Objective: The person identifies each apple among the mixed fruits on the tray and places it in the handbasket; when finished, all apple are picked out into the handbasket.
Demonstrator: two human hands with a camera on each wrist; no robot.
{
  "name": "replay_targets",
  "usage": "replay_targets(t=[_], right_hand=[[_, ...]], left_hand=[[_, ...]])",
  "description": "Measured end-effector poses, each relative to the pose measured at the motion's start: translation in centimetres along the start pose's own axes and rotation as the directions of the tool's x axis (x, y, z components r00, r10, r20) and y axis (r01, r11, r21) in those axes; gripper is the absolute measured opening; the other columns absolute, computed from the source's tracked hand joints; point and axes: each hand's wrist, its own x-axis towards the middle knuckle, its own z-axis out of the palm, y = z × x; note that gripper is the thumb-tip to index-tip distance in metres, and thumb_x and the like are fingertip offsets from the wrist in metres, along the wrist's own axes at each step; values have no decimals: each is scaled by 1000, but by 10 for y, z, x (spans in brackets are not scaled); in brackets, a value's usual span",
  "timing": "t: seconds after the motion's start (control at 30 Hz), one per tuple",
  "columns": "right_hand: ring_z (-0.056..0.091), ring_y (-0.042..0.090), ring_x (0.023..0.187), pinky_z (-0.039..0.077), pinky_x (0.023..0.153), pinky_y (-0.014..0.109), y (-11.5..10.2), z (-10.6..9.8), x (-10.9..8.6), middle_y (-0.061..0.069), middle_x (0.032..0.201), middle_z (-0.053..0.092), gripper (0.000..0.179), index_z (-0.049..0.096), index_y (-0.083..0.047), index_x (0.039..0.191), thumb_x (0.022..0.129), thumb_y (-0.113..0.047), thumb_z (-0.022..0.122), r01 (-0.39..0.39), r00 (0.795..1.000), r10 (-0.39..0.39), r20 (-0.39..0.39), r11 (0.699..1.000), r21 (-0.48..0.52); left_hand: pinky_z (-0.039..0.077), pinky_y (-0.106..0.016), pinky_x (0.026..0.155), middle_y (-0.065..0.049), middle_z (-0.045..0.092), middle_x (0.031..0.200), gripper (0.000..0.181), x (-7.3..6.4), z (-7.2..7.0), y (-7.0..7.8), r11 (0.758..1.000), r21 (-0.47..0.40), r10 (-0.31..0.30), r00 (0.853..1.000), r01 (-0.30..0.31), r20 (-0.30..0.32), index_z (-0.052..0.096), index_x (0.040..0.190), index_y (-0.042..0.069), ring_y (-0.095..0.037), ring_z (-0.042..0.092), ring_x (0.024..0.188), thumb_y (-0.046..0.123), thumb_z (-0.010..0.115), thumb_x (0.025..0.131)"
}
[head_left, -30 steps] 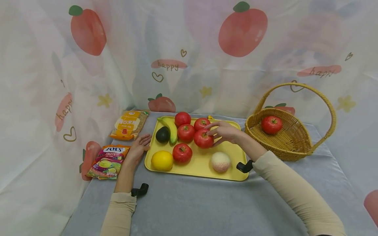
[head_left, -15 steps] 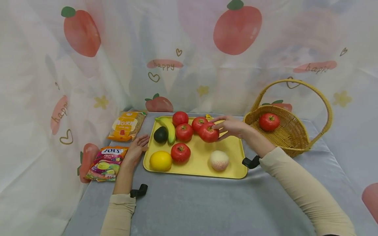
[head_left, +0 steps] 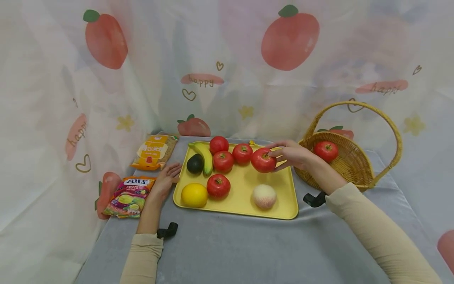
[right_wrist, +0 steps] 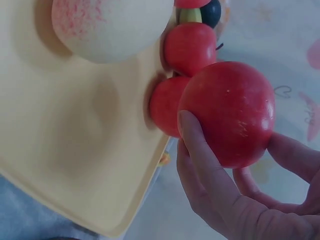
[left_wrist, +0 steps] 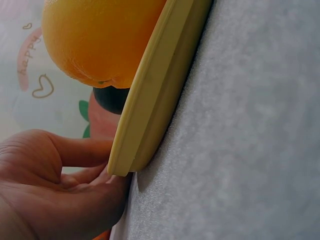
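Note:
A red apple (head_left: 263, 160) is held up over the right half of the yellow tray (head_left: 244, 205) by my right hand (head_left: 292, 154). In the right wrist view the fingers curve round this apple (right_wrist: 227, 115), with the tray below it. My left hand (head_left: 164, 182) lies at the tray's left edge. In the left wrist view its fingers touch the tray rim (left_wrist: 142, 100). On the tray are several more red apples (head_left: 218, 186), a banana (head_left: 204, 157), an avocado (head_left: 195, 163), a yellow-orange citrus fruit (head_left: 194, 195) and a pale peach (head_left: 264, 196).
To the right stands a wicker basket (head_left: 349, 167) with a tall handle and one red apple (head_left: 325, 151) inside. Left of the tray lie an orange-and-yellow grain bag (head_left: 155, 152) and a purple candy bag (head_left: 130, 196). A printed curtain (head_left: 244, 94) hangs behind the table.
My right hand has lifted an apple from among the others and carried it rightward, toward the basket. The left hand has stayed at the tray's edge.

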Motion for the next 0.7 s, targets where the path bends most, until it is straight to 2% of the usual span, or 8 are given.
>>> replay_targets(t=[0.23, 0.47, 0.7], right_hand=[[59, 42, 126, 54, 99, 60, 6, -12, -8, 29, 152, 40, 57, 37, 4, 156, 106, -13, 58, 4, 1000, -4, -4, 1000, 20], [65, 32, 116, 53, 99, 62, 4, -23, -17, 30, 151, 40, 57, 35, 6, 156, 106, -10, 57, 13, 1000, -12, -20, 999, 30], [66, 32, 114, 53, 100, 61, 6, -33, -22, 30, 151, 40, 58, 34, 5, 157, 107, -13, 57, 6, 999, -6, -43, 1000, -3]], left_hand=[[27, -43, 126, -18, 36, 166, 68, 1, 1, 0, 1000, 11, 4, 1000, -4, -4, 29, 162, 1, -30, 35, 153, -18, 43, 98], [28, -43, 125, -18, 36, 166, 68, 1, 0, 1, 1000, 7, -3, 1000, 3, -3, 30, 162, 1, -29, 35, 153, -18, 44, 98], [27, -43, 126, -18, 36, 166, 67, 1, 0, 1, 1000, 2, -12, 1000, 12, -8, 30, 162, 1, -30, 35, 153, -18, 44, 99]])
